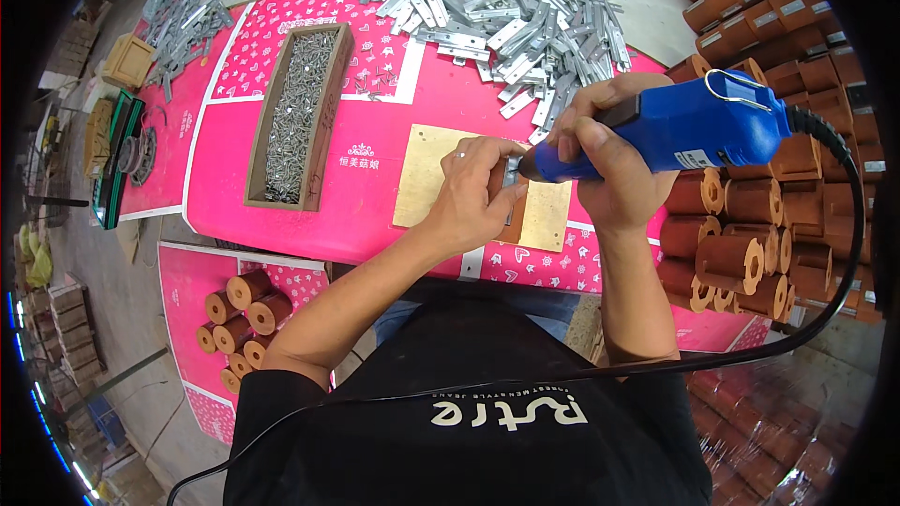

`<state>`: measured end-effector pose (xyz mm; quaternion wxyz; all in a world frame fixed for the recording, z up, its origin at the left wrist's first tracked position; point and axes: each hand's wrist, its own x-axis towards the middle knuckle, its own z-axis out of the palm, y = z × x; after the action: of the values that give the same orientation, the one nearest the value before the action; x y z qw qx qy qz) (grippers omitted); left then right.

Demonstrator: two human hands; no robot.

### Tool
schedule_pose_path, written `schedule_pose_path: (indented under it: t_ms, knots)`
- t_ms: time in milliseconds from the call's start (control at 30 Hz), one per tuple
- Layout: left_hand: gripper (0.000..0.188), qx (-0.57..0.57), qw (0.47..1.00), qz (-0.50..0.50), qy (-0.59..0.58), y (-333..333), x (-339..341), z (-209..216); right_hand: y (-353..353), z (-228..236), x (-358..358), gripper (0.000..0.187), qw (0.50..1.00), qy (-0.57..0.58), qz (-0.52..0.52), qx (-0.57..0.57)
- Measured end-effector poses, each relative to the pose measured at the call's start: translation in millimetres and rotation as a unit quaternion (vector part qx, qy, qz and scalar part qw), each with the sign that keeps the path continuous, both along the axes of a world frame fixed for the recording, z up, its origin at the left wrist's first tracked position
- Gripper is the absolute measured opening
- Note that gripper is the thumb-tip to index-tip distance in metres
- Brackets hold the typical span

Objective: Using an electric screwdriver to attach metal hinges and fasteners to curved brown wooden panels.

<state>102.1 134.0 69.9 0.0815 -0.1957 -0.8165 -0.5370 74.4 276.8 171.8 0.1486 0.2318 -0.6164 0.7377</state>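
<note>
My right hand (614,155) is wrapped round a blue corded power screwdriver (703,122), tilted with its dark nose pointing left and down. The nose meets a small grey metal plate (512,171), which the fingers of my left hand (467,195) pinch and steady. Under those fingers a reddish-brown wooden piece (510,228) shows in part; the rest is covered by my hand. Both lie over a yellowish square board (422,161) on the pink-covered table. The screwdriver's tip and any screw at it are hidden.
A long wooden box (335,122) full of screws stands left of the board. Loose metal plates (506,33) are heaped at the far side. Brown wooden cylinders (727,262) are stacked at right, others (248,290) at lower left. The black cable (797,342) loops across my front.
</note>
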Motion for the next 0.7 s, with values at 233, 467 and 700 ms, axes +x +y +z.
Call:
schedule_pose_path:
  t_ms: [233,467,700]
  knots:
    - [0.042,-0.021,1.000,0.002,0.012,-3,0,2,3,-3,-4,0.033,0.998,-0.027,0.045,-0.020]
    - [0.044,0.004,1.000,0.002,-0.011,-4,4,0,20,5,-4,0.035,0.962,-0.028,0.239,-0.125]
    - [0.024,-0.238,0.948,0.186,0.097,-82,-73,-7,44,23,34,0.032,0.973,0.073,0.151,-0.162]
